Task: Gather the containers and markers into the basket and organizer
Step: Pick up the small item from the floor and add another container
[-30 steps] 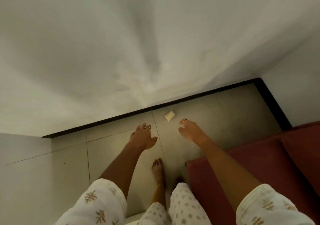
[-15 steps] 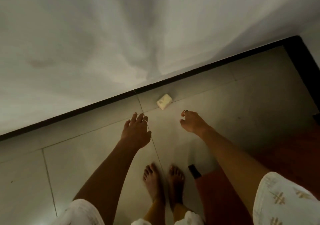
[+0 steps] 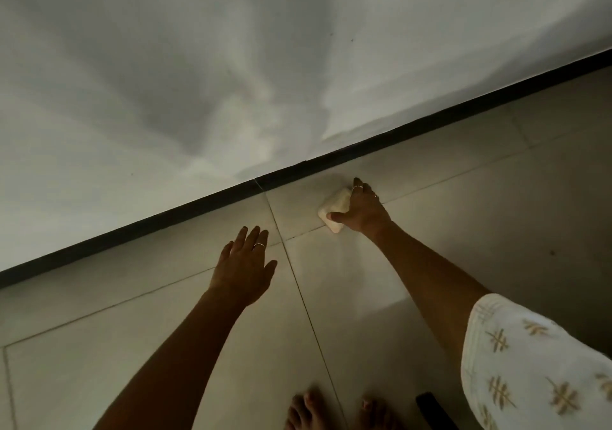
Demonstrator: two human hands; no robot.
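A small cream-white container (image 3: 335, 207) lies on the tiled floor close to the black skirting (image 3: 212, 204). My right hand (image 3: 362, 209) rests on it, thumb along its near side and fingers over its far end, gripping it against the floor. My left hand (image 3: 243, 265) hovers lower left of it, palm down, fingers spread, holding nothing. No basket, organizer or markers are in view.
A grey-white wall (image 3: 231, 65) rises just behind the skirting. Pale floor tiles (image 3: 165, 347) with grout lines spread toward me. My bare feet (image 3: 337, 411) stand at the bottom edge, with a dark object (image 3: 433, 411) beside them at the lower right.
I have bent closer to the floor. My right hand reached forward and closed onto the cream container. The red surface at the right has left the view.
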